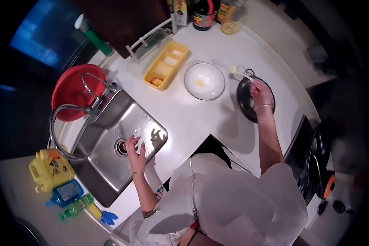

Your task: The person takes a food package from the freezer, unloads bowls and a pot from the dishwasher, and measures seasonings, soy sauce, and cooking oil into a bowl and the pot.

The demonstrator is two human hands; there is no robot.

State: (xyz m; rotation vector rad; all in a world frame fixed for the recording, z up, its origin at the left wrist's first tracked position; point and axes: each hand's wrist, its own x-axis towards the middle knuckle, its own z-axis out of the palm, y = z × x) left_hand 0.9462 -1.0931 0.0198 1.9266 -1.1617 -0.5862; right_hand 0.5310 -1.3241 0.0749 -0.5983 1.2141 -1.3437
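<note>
My right hand is closed around the handle of a small white spoon. The spoon's pale yellowish tip points left, over the counter between a white bowl and a dark round pan or dish. My hand and wrist cover part of the dark dish. A little yellowish stuff lies in the bottom of the white bowl. Over the steel sink, near its drain, my left hand hangs with its fingers apart and holds nothing.
Behind the bowl stands a yellow seasoning box, its clear lid raised. A red basin sits behind the faucet. Soap bottles line the sink's left side, sauce bottles the back. A black wok is at right.
</note>
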